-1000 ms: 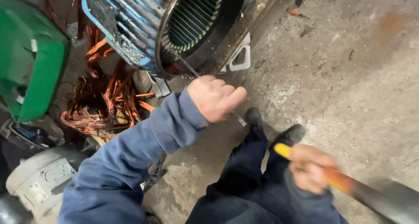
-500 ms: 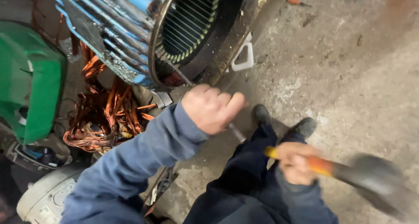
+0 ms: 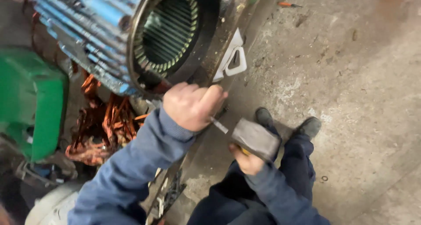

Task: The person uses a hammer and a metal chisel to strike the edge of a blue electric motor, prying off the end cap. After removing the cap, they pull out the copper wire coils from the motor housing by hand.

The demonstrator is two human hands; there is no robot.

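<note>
1. The concrete floor (image 3: pixel 359 102) fills the right side of my view, grey, stained and scuffed.
2. The big blue motor housing (image 3: pixel 87 27) lies on its side at upper left, ribbed on the outside. Its round open end (image 3: pixel 169 32) faces me and shows a ring of slotted teeth inside.
3. A green machine casing (image 3: pixel 30 102) sits at the left edge, just beside the motor.
4. Below the motor I see a tangled heap of copper wire (image 3: pixel 103 128), between the green casing and my left sleeve (image 3: pixel 131 176).
5. A pale grey motor body (image 3: pixel 48 207) shows at the bottom left corner, partly cut off.
6. My legs in dark blue trousers (image 3: pixel 289 176) come up from the bottom, ending in two dark shoes (image 3: pixel 285 122) on the floor.
7. My left hand (image 3: pixel 193 105) is a closed fist just below the rim of the motor's open end, clamped on a thin metal chisel (image 3: pixel 218 125); only its rear end sticks out of the fist.
8. My right hand (image 3: pixel 246 161) is wrapped round the handle of a hammer (image 3: pixel 255 138), whose grey head is right at the chisel's exposed end; I cannot tell whether they touch.
9. A white triangular bracket (image 3: pixel 233 58) lies to the right of the motor.
10. A small orange-handled tool (image 3: pixel 287 5) lies far up on the floor.
</note>
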